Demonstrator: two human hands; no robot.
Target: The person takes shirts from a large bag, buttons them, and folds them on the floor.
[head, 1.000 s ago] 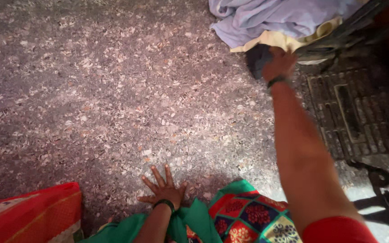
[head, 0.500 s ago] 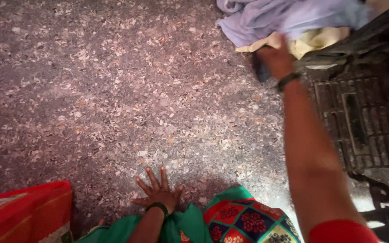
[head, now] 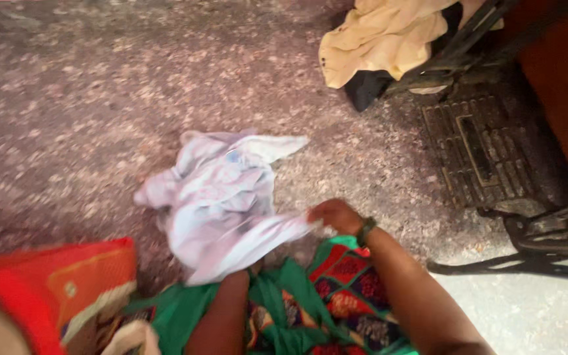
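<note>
I am gripping the pale lavender garment point(head: 221, 200) by its edge with my right hand point(head: 334, 215), fingers clamped; it is lying on the speckled floor point(head: 67, 112). My left hand is hidden beneath it.

The cloth point(head: 221, 197) pinched at the fingertips of the right hand point(head: 336, 215) is pale lilac-blue fading to white, with a small bright blue spot on its upper part, and just behind those fingers the wrist wears a dark green band point(head: 365, 231). Below the fingers lies a garment point(head: 336, 296) of vivid green set with red, dark blue and yellow patterned squares, and well off to their left stands a red bag point(head: 54, 289) with an orange and cream panel. Far beyond the fingertips sits a pale yellow cloth point(head: 382, 36) over a black one, on a speckled grey-brown floor point(head: 87, 98).
</note>
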